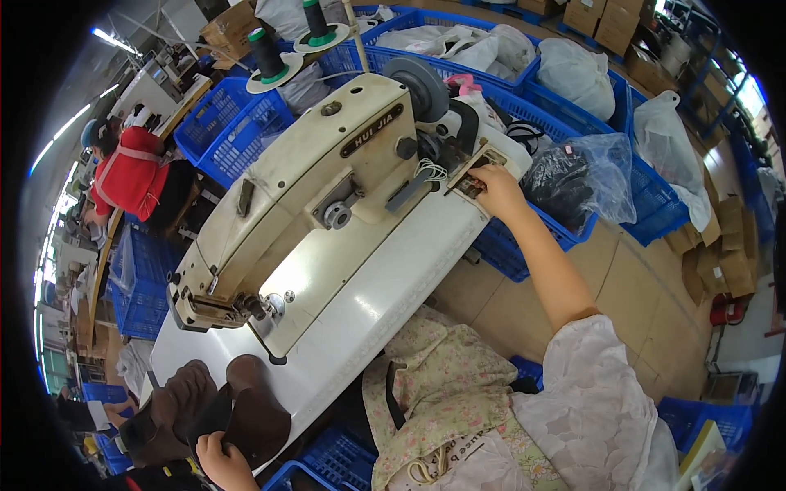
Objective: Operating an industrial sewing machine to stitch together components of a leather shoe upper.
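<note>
A cream-coloured industrial sewing machine (295, 176) stands on a white table (393, 262). My right hand (497, 192) reaches to the table's far right end, its fingers bent down into a small open tray (489, 157). The fingertips are closed, and what they pinch, if anything, is hidden. At the lower left, my left hand (225, 463) grips the near edge of a dark brown leather-like piece (260, 413), thumb and fingers closed on it. More brown curved pieces (184, 397) lie bunched beside it at the table's left end, below the needle area (274, 307).
Blue plastic crates (508, 106) with bagged goods line the far and right sides. Two thread cones (266, 56) stand behind the machine. A person in red (135, 172) sits at the left. Another blue crate (336, 458) is below the table's near edge.
</note>
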Demonstrator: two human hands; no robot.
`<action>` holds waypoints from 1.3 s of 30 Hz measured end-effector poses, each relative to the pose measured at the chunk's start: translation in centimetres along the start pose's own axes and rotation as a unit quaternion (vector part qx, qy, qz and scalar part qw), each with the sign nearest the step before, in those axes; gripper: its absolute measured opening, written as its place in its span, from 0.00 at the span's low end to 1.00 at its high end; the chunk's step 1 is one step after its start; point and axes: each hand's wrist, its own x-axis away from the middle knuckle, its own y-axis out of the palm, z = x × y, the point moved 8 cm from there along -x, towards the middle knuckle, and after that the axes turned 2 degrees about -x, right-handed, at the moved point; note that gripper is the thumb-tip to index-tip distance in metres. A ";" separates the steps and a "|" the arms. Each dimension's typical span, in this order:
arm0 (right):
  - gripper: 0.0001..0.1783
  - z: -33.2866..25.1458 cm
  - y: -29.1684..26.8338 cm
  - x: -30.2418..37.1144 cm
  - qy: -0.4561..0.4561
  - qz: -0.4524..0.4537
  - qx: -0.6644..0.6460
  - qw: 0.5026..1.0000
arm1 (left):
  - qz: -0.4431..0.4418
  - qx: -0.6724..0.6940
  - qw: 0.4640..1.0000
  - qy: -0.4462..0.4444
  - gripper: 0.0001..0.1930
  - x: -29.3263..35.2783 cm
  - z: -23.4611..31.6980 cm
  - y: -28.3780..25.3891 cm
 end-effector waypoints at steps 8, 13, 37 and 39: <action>0.17 3.7 -1.7 -6.7 0.131 -0.153 -0.099 0.975 | 0.011 -0.018 1.000 -0.016 0.12 0.1 -0.4 -0.3; 0.22 10.9 -0.5 -15.5 0.231 0.087 0.006 0.969 | -0.045 -0.075 0.996 0.032 0.08 -1.6 2.7 -1.6; 0.32 8.9 -0.4 -16.6 0.318 0.033 0.081 0.944 | -0.071 -0.066 0.995 0.015 0.12 -2.7 3.2 -1.6; 0.35 9.5 -1.0 -16.1 0.350 0.063 0.035 0.934 | -0.072 -0.061 0.995 0.024 0.12 -2.6 3.4 -1.7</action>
